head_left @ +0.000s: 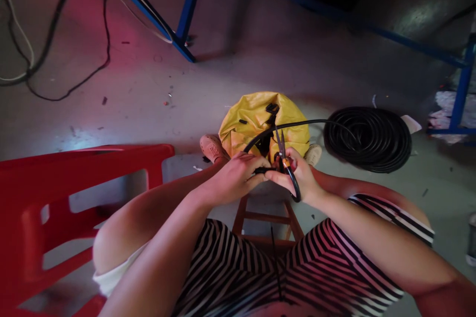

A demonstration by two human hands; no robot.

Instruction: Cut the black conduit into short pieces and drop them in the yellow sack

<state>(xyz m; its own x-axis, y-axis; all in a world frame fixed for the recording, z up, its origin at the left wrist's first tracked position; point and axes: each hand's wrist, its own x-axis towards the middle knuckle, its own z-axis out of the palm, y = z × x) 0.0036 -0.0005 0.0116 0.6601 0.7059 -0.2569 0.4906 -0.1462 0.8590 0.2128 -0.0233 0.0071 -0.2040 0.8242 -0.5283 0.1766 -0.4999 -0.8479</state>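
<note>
My left hand [243, 171] is closed around a black cable [303, 123] near its end; the frame does not show whether it is solid or hollow. The cable arches over a yellow bag [238, 129] and runs right to a large black coil [372, 146]. In my right hand [303, 176] are scissors [281, 148] with black and orange handles, their blades slightly apart and pointing away from me. The right fingertips meet the left hand at the cable's end. Short black pieces [272, 108] lie on the bag, which stands between my feet.
A red plastic stool [85, 163] stands at the left. Blue metal frame legs [191, 2] cross the far floor. Loose cables [107, 34] lie at the upper left. A small wooden stool [266, 218] is between my knees. Scraps [104, 101] dot the floor.
</note>
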